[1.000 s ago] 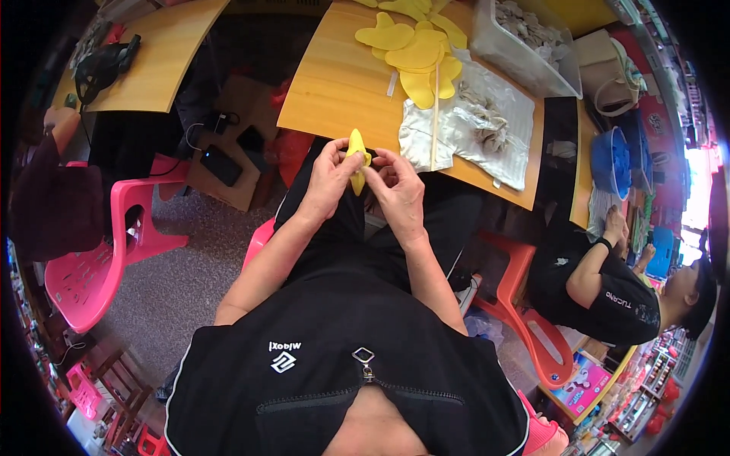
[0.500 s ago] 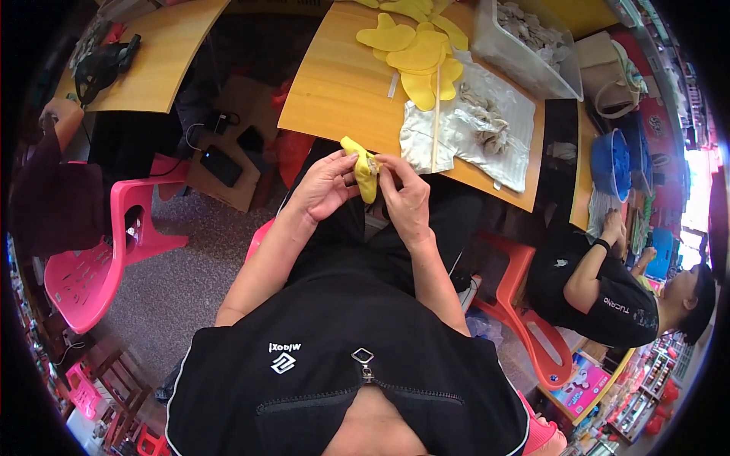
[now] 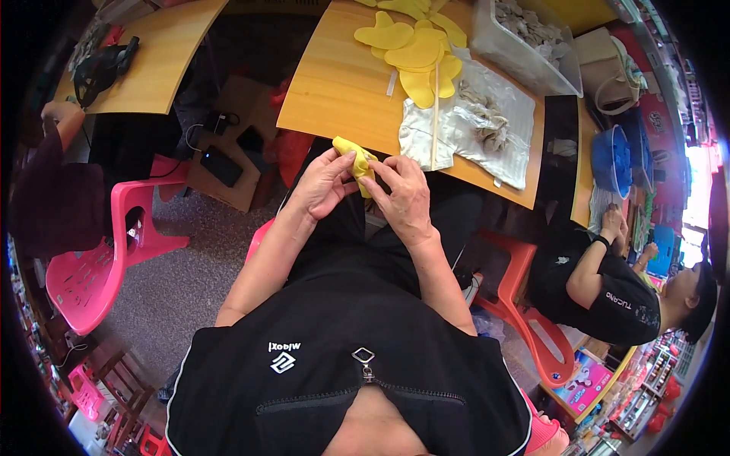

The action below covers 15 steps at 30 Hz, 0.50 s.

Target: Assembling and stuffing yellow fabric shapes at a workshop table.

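Head view: both hands worked a small yellow fabric piece (image 3: pixel 356 161) held over the lap, just short of the near edge of the wooden worktop (image 3: pixel 334 83). Compared with a second before, the piece sat lower and had turned: it had stood nearly upright between the fingertips, and now lay tilted, its rounded end toward 10 o'clock. The left hand (image 3: pixel 323 182) pinched that end between thumb and fingers; the right hand (image 3: pixel 403 194) pressed fingertips onto the lower end toward 5 o'clock. Judgement: the piece was being reworked or turned in the fingers, not yet set down.

Containers: a clear plastic bin (image 3: pixel 525 45) at 1 o'clock on the worktop held pale grey-white stuffing or scraps; exact contents could not be told. An opened clear bag (image 3: pixel 487 129) lay flat at 2 o'clock from the hands, with a clump of similar pale material (image 3: pixel 487 121) on it and a thin stick (image 3: pixel 435 114) across it. A stack of flat yellow cut shapes (image 3: pixel 414 45) lay loose at 12 o'clock. A blue basket (image 3: pixel 612 156) stood farther right; its contents were not visible.
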Motion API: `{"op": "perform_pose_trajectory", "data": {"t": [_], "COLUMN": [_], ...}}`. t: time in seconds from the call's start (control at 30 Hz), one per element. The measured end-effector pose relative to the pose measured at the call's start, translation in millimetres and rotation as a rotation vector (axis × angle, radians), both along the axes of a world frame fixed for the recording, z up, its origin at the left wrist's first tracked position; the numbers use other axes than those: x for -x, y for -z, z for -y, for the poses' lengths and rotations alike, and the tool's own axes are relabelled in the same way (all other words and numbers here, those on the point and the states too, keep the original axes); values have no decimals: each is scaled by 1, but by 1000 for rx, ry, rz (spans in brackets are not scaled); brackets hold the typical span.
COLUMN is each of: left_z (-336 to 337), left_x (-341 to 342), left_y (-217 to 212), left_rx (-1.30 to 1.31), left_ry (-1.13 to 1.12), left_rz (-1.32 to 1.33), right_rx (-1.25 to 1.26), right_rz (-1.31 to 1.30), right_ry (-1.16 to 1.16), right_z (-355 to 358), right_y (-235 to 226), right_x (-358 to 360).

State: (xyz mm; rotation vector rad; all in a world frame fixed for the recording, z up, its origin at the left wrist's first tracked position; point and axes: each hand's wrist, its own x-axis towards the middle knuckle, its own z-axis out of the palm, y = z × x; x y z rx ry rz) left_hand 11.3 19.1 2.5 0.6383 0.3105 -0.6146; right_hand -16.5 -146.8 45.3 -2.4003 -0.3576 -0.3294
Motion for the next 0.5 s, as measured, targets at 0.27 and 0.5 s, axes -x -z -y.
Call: {"op": "perform_pose_trajectory", "data": {"t": [0.27,0.5], "left_z": [7,10], "left_x": [-2,0], "left_y": [5,5], "left_rx": [135,82], "left_ry": [-37,-201], "left_rz": [50,114], "right_rx": [-509,-891], "right_rz": [-242,-436], "right_ry": [26,143], "right_z": [-8,-9], "right_y": [9,18], "right_x": [3,-2]}}
